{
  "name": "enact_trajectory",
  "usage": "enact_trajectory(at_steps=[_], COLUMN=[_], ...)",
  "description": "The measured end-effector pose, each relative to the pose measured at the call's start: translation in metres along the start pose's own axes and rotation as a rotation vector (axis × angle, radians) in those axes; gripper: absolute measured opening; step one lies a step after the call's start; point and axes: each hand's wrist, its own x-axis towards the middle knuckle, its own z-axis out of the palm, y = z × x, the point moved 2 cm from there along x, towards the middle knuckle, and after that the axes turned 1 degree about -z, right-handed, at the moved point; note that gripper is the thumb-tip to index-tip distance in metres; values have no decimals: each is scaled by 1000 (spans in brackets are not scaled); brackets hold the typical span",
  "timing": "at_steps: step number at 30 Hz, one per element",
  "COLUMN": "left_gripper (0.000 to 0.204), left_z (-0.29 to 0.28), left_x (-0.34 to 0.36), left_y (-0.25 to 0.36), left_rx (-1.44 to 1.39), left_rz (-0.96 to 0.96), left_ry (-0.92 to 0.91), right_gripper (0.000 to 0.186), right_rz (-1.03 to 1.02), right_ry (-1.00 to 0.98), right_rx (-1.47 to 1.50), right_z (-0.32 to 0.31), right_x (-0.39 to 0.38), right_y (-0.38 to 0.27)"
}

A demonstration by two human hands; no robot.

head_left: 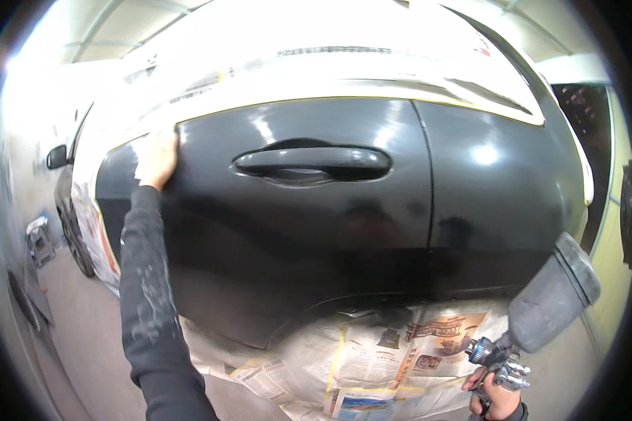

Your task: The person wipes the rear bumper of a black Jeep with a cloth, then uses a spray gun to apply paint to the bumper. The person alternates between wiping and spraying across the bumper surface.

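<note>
The left hand (157,158) lies flat, fingers spread and holding nothing, on the black car door (295,210) beside the door handle (312,163); contact risks marking the glossy panel. At lower right, the right hand (497,398) has its grip closed around the spray gun (534,316), whose tilted cup could drip onto the newspaper masking (372,358).

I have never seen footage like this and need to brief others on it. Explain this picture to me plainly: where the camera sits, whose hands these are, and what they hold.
There is one picture, taken by a wide fisheye camera worn on a person's head, so straight edges bend near the rim. No machine is involved; both hands are the wearer's own. The left hand, in a dark paint-flecked sleeve, lies flat on a glossy black car door, left of the door handle. The right hand, at the lower right, holds a spray gun with a grey cup on top. The windows are covered with masking paper, and taped newspaper covers the wheel area below.
</note>
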Motion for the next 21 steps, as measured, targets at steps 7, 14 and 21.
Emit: enact_trajectory(at_steps=[7, 14, 21], left_gripper=[49, 36, 87], left_z=[30, 85, 110], left_x=[-12, -69, -109], left_y=[310, 545, 667], left_rx=[-43, -118, -493], left_rz=[442, 773, 715], left_ry=[-335, -111, -545], right_gripper=[38, 40, 42], right_rz=[-1, -35, -87], right_ry=[-40, -16, 10], right_rx=[149, 159, -9], right_z=[-15, -41, -48], right_x=[-5, -33, -49], right_y=[18, 22, 25])
